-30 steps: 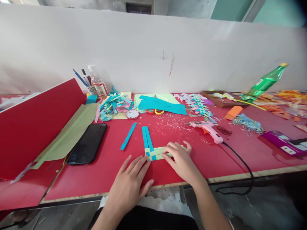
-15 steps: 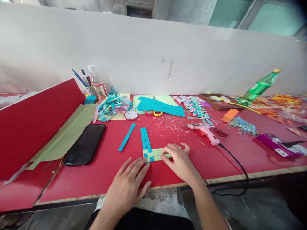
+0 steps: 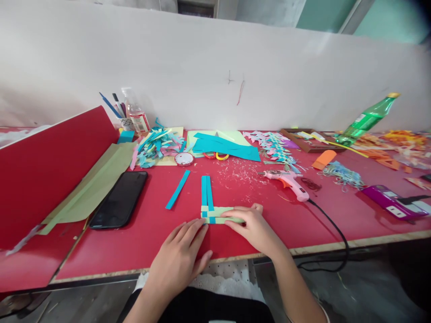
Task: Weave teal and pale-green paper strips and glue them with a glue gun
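Observation:
Two light green paper strips (image 3: pixel 220 220) lie side by side, woven with two blue paper strips (image 3: pixel 206 190) that point away from me. My left hand (image 3: pixel 183 246) rests with fingers stretched out, its fingertips touching the near left corner of the weave. On the weave's right side, my right hand (image 3: pixel 251 222) has thumb and fingers closed around the nearer green strip, covering the right ends. Beyond the left hand, a single loose blue strip (image 3: pixel 178 189) lies slanted on the red table.
A black phone (image 3: pixel 119 199) and green paper (image 3: pixel 90 184) lie left. At right are a pink glue gun (image 3: pixel 286 181) with its cord and a purple power socket (image 3: pixel 392 202). Paper scraps (image 3: pixel 158 146), blue sheets (image 3: pixel 225 147) and a green bottle (image 3: pixel 368 119) stand farther back.
The blue strips in the weave have straightened and drawn closer together at their far ends. The right hand's fingers have closed in over the green strips; the left hand stays nearly still.

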Motion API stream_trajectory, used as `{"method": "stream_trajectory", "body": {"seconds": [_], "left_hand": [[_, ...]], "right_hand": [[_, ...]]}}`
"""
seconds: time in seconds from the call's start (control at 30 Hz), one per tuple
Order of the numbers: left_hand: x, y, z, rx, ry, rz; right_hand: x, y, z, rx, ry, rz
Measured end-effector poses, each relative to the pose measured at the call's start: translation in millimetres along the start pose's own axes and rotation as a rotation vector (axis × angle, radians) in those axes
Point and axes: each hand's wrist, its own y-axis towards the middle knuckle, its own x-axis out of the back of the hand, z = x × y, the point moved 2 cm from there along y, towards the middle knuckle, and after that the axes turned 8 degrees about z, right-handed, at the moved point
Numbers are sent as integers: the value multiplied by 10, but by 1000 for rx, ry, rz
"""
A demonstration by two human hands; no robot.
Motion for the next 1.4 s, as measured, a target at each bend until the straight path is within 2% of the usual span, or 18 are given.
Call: {"method": "stream_trajectory", "body": {"seconds": [0.27, 0.6, 0.67, 0.83, 0.9, 1.1, 1.4], "left_hand": [[-2, 1, -3, 25, -11, 10], [-5, 9, 2, 32, -40, 55], [-2, 15, 2, 45, -64, 51], [22, 58, -4, 77, -111, 51], [34, 78, -13, 86, -98, 74], [28, 110, -55, 89, -61, 135], [3, 125, -66, 42, -94, 100]], "right_hand": [[-10, 13, -29, 14, 34, 55], [-5, 17, -9, 32, 6, 43], [-9, 6, 8, 14, -27, 7], [-12, -32, 70, -63, -183, -189], [-27, -40, 93, -74, -216, -217], [-78, -20, 137, -48, -249, -169], [-45, 86, 159, -57, -296, -58]]}}
